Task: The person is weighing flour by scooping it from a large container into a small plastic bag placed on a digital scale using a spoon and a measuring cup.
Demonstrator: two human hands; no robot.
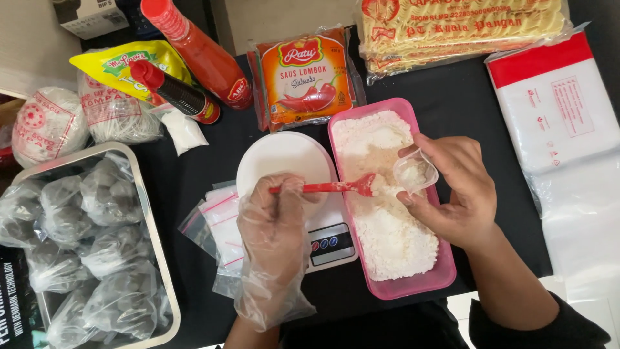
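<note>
Gloved left hand [274,223] grips a red spoon [336,187]; bare right hand [455,194] pinches a small clear bag [415,172] over the pink tub [423,284] of white powder [394,236].
Risk: the slack bag mouth folds and powder spills onto the black bench [478,123]. The bag's fill is hard to read, and the white bowl [281,155] hides most of the scale [329,242].

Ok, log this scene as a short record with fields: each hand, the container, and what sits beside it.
left hand: gloved left hand grips a red spoon
right hand: bare right hand holds a small clear bag open
container: pink tub of white flour
beside tub: white bowl on a digital scale
far left: metal tray of bagged meatballs
</note>
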